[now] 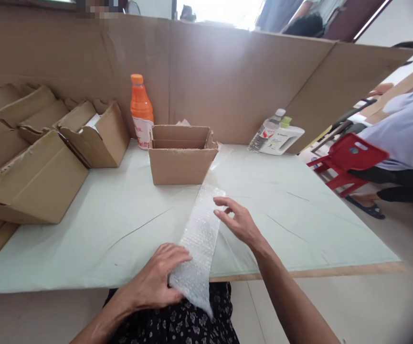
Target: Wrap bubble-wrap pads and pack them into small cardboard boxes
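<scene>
A long strip of bubble wrap (pixel 201 234) lies on the table, its near end bending down over the front edge above my lap. My left hand (pixel 159 274) is at the strip's left side near that edge. Its fingers reach over the wrap, and the thumb stands apart below them. My right hand (pixel 238 220) hovers by the strip's right edge farther up, thumb and fingers spread with nothing between them. Just beyond the strip's far end stands an open cardboard box (pixel 179 166); what is inside cannot be seen well.
Several cardboard boxes (pixel 41 177) crowd the left side. An orange bottle (pixel 142 112) stands behind the middle box. At back right are a clear bottle (pixel 266 131) and a white jug (pixel 285 139). A cardboard partition (pixel 227 81) borders the table (pixel 263 191). A person sits near a red chair (pixel 356 155).
</scene>
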The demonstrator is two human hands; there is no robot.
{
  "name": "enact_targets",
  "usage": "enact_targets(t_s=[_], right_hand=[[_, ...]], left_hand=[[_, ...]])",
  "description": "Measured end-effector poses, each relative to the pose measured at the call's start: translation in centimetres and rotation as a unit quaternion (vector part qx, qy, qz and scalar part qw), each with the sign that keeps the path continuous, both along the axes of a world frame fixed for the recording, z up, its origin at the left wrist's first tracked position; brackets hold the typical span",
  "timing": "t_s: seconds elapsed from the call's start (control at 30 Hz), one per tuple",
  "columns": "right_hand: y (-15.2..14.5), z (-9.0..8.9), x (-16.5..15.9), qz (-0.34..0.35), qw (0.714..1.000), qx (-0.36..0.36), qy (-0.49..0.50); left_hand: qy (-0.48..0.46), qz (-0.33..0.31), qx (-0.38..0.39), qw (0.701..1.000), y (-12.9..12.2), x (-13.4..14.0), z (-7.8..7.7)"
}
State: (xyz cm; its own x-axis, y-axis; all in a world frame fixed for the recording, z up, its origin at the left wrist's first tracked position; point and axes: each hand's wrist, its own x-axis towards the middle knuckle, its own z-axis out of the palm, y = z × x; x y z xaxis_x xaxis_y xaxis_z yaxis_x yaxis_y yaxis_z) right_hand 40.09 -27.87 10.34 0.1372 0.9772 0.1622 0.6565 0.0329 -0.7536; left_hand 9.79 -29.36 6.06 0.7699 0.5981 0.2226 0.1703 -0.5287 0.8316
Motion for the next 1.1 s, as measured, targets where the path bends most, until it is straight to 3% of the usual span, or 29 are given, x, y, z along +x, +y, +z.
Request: enact_targets(t_s=[0.07, 0.17, 0.23, 0.3, 0.5, 0.67, 0.77, 0.87, 0.93, 0.97, 1.03, 1.1], right_hand=[[3.8, -0.9, 0.5, -0.028, 0.999, 0.021, -0.001], [8.7, -2.4, 1.0, -0.050, 0.998, 0.026, -0.003], [11.0, -3.3, 1.1, -0.053, 0.998, 0.026, -0.001], [12.7, -4.0, 1.1, -0.048, 0.999, 0.026, 0.001], [16.5, -5.5, 2.1, -0.067, 0.998, 0.015, -0.008], [19.0, -5.4, 3.2, -0.079, 0.997, 0.015, -0.020], [17.7, -5.1, 3.9, -0.082, 0.996, 0.019, -0.028], [13.9, -5.5, 5.2, -0.078, 0.992, 0.028, -0.093], [11.0, -6.2, 6.0, -0.075, 0.987, 0.019, -0.141], [9.7, -6.5, 6.2, -0.075, 0.985, 0.012, -0.156], [7.9, -7.1, 6.1, -0.076, 0.983, -0.001, -0.170], [7.0, -7.3, 5.3, -0.065, 0.981, -0.003, -0.184]], left_hand=[[0.008, 0.021, -0.048, 0.999, 1.7, -1.5, 0.8], [-0.043, 0.158, -0.103, 0.981, 6.5, -2.6, 1.3], [-0.082, 0.265, -0.119, 0.953, 10.3, -1.9, 1.1], [-0.114, 0.326, -0.135, 0.929, 13.9, -0.3, 0.6], [-0.165, 0.313, -0.142, 0.924, 21.5, 5.6, -0.1], [-0.159, 0.326, -0.138, 0.922, 24.5, 7.6, -0.6], [-0.127, 0.358, -0.136, 0.915, 22.5, 6.4, -1.2], [-0.064, 0.326, -0.106, 0.937, 17.0, 3.6, -1.5], [0.041, 0.177, -0.031, 0.983, 12.3, 1.4, -1.4], [0.082, 0.102, 0.006, 0.991, 10.1, 0.6, -1.1], [0.132, -0.007, 0.060, 0.989, 6.2, -0.4, -0.7], [0.146, -0.053, 0.096, 0.983, 3.5, -0.3, -0.4]])
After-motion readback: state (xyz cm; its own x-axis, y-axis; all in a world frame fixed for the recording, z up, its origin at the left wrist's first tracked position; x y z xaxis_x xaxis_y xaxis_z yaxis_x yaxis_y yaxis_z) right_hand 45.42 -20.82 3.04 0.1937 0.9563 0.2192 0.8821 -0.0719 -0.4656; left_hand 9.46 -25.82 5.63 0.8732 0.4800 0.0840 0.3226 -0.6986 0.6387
